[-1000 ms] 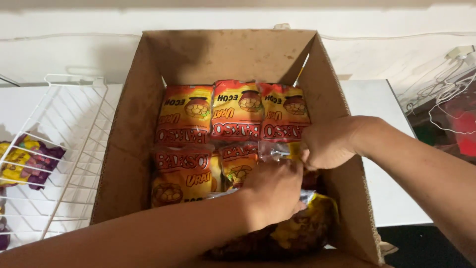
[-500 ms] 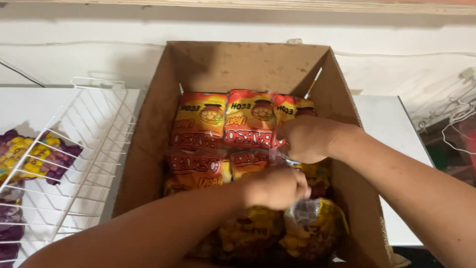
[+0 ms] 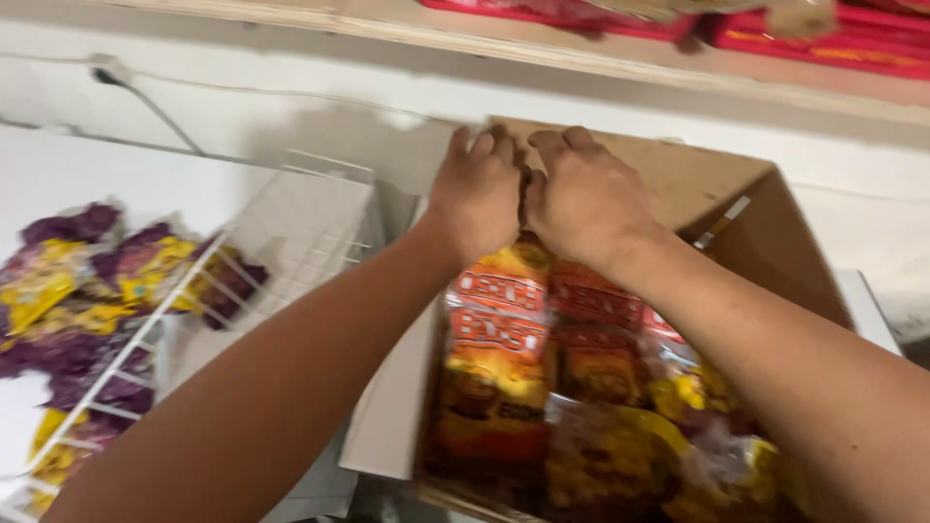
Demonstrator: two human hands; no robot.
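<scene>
Above the brown cardboard box, the left hand and right hand pinch the top of a hanging strip of orange snack bags; lift slowly, straight up.

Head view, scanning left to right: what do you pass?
Purple and yellow snack bags → white wire rack → left hand → right hand → right wall of the cardboard box.
</scene>
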